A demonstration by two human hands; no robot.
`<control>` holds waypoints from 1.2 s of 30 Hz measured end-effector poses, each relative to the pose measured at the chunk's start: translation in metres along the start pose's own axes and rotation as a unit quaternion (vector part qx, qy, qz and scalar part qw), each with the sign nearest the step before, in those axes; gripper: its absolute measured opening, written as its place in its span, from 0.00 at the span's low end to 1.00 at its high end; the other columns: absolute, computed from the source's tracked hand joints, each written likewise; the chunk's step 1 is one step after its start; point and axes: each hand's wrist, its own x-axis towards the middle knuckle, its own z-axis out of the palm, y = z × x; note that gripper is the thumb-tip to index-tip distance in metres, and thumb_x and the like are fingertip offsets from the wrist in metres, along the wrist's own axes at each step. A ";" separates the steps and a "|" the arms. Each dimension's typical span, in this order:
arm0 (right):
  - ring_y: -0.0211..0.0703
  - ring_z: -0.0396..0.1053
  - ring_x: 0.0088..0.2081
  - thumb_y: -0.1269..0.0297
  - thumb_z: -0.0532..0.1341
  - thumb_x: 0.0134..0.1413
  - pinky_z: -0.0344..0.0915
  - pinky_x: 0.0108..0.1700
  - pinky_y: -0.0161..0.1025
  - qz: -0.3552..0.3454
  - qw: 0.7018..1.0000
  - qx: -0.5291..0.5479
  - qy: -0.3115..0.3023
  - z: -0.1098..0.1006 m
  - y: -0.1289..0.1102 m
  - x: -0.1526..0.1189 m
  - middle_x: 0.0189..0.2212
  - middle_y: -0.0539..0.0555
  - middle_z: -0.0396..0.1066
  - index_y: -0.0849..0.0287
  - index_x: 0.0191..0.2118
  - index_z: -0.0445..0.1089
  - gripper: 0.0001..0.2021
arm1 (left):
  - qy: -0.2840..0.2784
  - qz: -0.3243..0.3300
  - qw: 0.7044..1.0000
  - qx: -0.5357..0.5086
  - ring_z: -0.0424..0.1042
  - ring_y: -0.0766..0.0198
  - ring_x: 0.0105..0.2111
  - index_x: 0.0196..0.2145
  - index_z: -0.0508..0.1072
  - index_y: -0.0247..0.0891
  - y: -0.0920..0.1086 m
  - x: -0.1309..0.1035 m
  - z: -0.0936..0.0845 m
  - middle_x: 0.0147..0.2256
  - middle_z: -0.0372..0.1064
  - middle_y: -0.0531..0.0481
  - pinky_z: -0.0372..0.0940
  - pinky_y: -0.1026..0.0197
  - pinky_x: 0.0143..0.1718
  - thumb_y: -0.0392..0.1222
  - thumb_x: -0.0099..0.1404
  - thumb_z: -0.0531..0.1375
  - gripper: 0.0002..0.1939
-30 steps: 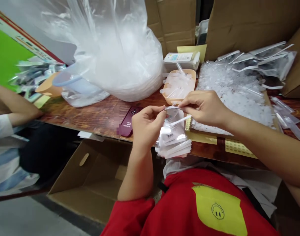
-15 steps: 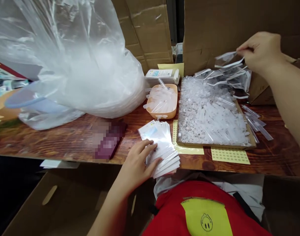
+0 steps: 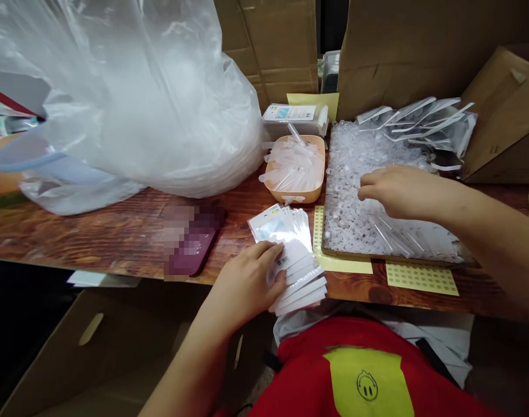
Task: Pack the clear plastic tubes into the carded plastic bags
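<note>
My left hand (image 3: 251, 284) rests on a fanned stack of packaged cards (image 3: 301, 260) in clear sleeves at the table's front edge, gripping its left side with thumb and fingers. Over a shallow cardboard tray (image 3: 334, 250) hovers my right hand (image 3: 399, 191), its fingers loosely bent and apart, with nothing visible in them. Small clear plastic caps (image 3: 345, 202) fill the tray's left part, and clear plastic tubes (image 3: 390, 237) lie toward its front right. Several clear bags with white edge strips (image 3: 438, 121) are piled across the tray's back right corner.
An orange bowl (image 3: 294, 198) of clear tubes stands behind the cards, with a clear box (image 3: 294, 119) behind it. A big plastic bag (image 3: 169, 127) bulges at the left. A dark red phone-shaped object (image 3: 195, 249), partly blurred, lies nearby. Yellow sticker sheets (image 3: 421, 279) edge the tray.
My right hand has let go of a clear bag at the back right and come forward and left over the tray. My left hand stays on the cards, its fingers drawn closer together.
</note>
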 end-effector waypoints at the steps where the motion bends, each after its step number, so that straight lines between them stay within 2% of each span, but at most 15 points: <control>1: 0.47 0.70 0.42 0.83 0.59 0.48 0.53 0.39 0.40 -0.010 1.000 -0.010 0.001 0.007 0.001 -0.004 0.42 0.55 0.75 0.57 0.45 0.80 0.21 | -0.014 -0.001 1.000 0.008 0.81 0.46 0.45 0.58 0.77 0.33 0.001 0.002 -0.002 0.52 0.78 0.36 0.79 0.48 0.45 0.42 0.65 0.62 0.24; 4: 0.44 0.69 0.40 0.82 0.57 0.53 0.53 0.39 0.40 -0.036 0.999 -0.014 0.004 0.026 0.007 -0.009 0.42 0.57 0.74 0.59 0.43 0.79 0.18 | -0.045 -0.004 0.998 0.034 0.81 0.47 0.40 0.56 0.78 0.33 0.007 0.006 -0.004 0.50 0.78 0.37 0.78 0.49 0.40 0.36 0.62 0.60 0.25; 6: 0.43 0.68 0.38 0.80 0.56 0.56 0.53 0.38 0.39 -0.055 0.998 -0.008 0.010 0.035 0.012 -0.008 0.40 0.58 0.74 0.61 0.40 0.78 0.15 | -0.029 0.006 0.999 0.039 0.80 0.49 0.39 0.52 0.80 0.31 0.010 0.006 -0.003 0.47 0.78 0.37 0.78 0.50 0.40 0.33 0.61 0.58 0.22; 8: 0.42 0.68 0.38 0.78 0.56 0.58 0.55 0.39 0.39 -0.079 0.996 0.005 0.031 0.038 0.019 -0.004 0.39 0.57 0.74 0.61 0.39 0.77 0.12 | 0.024 0.026 0.999 0.021 0.78 0.50 0.40 0.49 0.80 0.30 0.012 0.005 0.000 0.44 0.77 0.37 0.77 0.51 0.42 0.32 0.63 0.56 0.20; 10: 0.43 0.69 0.40 0.74 0.56 0.63 0.58 0.40 0.39 -0.085 0.992 0.015 0.094 0.032 0.023 0.002 0.41 0.58 0.75 0.61 0.41 0.77 0.11 | 0.100 0.029 0.994 -0.015 0.76 0.52 0.42 0.49 0.81 0.31 0.015 0.002 0.004 0.43 0.75 0.38 0.75 0.52 0.46 0.33 0.66 0.55 0.19; 13: 0.45 0.70 0.44 0.67 0.51 0.72 0.61 0.42 0.40 -0.059 0.975 0.009 0.213 0.007 0.017 0.018 0.48 0.60 0.74 0.61 0.51 0.75 0.16 | 0.205 -0.020 0.977 -0.060 0.72 0.54 0.44 0.50 0.82 0.36 0.020 -0.001 0.013 0.45 0.69 0.40 0.73 0.50 0.48 0.35 0.69 0.57 0.17; 14: 0.45 0.69 0.44 0.67 0.49 0.73 0.61 0.42 0.40 -0.061 0.972 0.000 0.228 -0.003 0.010 0.027 0.49 0.61 0.73 0.61 0.52 0.75 0.17 | 0.229 -0.039 0.970 -0.071 0.71 0.54 0.44 0.49 0.83 0.37 0.022 -0.002 0.016 0.45 0.68 0.40 0.72 0.50 0.48 0.35 0.69 0.58 0.16; 17: 0.45 0.68 0.45 0.73 0.47 0.72 0.60 0.43 0.41 -0.126 0.974 -0.048 0.184 -0.031 -0.019 0.060 0.47 0.61 0.73 0.62 0.51 0.74 0.18 | 0.266 -0.073 0.955 -0.105 0.69 0.55 0.44 0.49 0.84 0.38 0.028 -0.003 0.023 0.45 0.65 0.40 0.72 0.51 0.46 0.35 0.70 0.59 0.15; 20: 0.49 0.68 0.49 0.77 0.49 0.70 0.62 0.47 0.43 -0.154 0.977 -0.069 0.131 -0.044 -0.037 0.097 0.48 0.62 0.72 0.64 0.50 0.75 0.17 | 0.266 -0.091 0.949 -0.140 0.70 0.60 0.41 0.51 0.83 0.38 0.031 -0.006 0.025 0.46 0.64 0.41 0.73 0.56 0.44 0.36 0.72 0.58 0.15; 23: 0.52 0.68 0.53 0.79 0.53 0.66 0.62 0.52 0.45 -0.121 0.984 -0.047 0.123 -0.043 -0.033 0.128 0.49 0.63 0.70 0.64 0.50 0.76 0.17 | 0.261 -0.096 0.946 -0.166 0.70 0.66 0.36 0.53 0.82 0.37 0.029 -0.011 0.024 0.45 0.66 0.43 0.73 0.60 0.40 0.35 0.73 0.58 0.16; 25: 0.52 0.67 0.53 0.79 0.57 0.62 0.62 0.52 0.45 -0.111 0.989 -0.022 0.093 -0.039 -0.023 0.143 0.49 0.62 0.70 0.62 0.53 0.77 0.18 | 0.263 -0.090 0.943 -0.183 0.72 0.66 0.37 0.53 0.81 0.37 0.027 -0.013 0.023 0.45 0.67 0.44 0.74 0.60 0.41 0.34 0.73 0.58 0.16; 29: 0.49 0.68 0.50 0.75 0.64 0.58 0.60 0.47 0.41 -0.096 0.995 0.021 0.018 -0.032 -0.011 0.156 0.50 0.59 0.69 0.58 0.57 0.76 0.21 | 0.272 -0.099 0.934 -0.210 0.76 0.63 0.41 0.50 0.82 0.39 0.023 -0.014 0.025 0.45 0.72 0.44 0.74 0.61 0.41 0.34 0.72 0.58 0.15; 33: 0.45 0.69 0.48 0.72 0.67 0.58 0.60 0.46 0.38 -0.094 0.994 0.046 0.021 -0.028 -0.011 0.157 0.50 0.56 0.69 0.56 0.55 0.77 0.18 | 0.280 -0.121 0.922 -0.238 0.77 0.61 0.44 0.49 0.82 0.40 0.021 -0.014 0.029 0.46 0.74 0.44 0.74 0.62 0.38 0.35 0.71 0.60 0.13; 36: 0.43 0.69 0.46 0.74 0.68 0.56 0.60 0.45 0.37 -0.094 0.994 0.052 0.029 -0.026 -0.013 0.158 0.50 0.56 0.68 0.57 0.53 0.77 0.19 | 0.290 -0.126 0.912 -0.261 0.77 0.61 0.46 0.48 0.82 0.39 0.020 -0.015 0.031 0.45 0.75 0.44 0.74 0.60 0.43 0.35 0.71 0.61 0.12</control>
